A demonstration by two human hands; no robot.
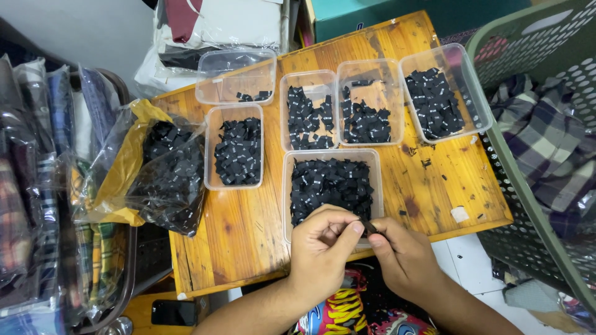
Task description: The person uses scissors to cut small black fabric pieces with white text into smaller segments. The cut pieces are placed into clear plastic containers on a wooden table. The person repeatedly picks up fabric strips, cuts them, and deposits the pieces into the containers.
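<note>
A small black label (369,227) is pinched between my two hands, just over the near edge of the wooden table (242,229). My left hand (323,245) has its thumb and forefinger closed on the label's left end, the other fingers curled loosely. My right hand (400,254) meets it from the other side, fingertips closed on the same label, so both hands touch at that point.

Seen from my head camera, looking down: directly beyond my hands sits a clear plastic tub (331,186) heaped with black labels. Farther back stand five more clear tubs. The back-left tub (236,75) is nearly bare, with only a few labels. The tub in front of it (234,149) is well filled. Three more tubs run to the right, (308,111), (369,104) and (444,93), each holding black labels.

At the table's left edge lies a clear plastic bag (167,174) stuffed with more black labels. Folded plaid shirts in plastic wrap (37,186) are stacked on the left. A green laundry basket (534,124) with plaid cloth stands on the right.
</note>
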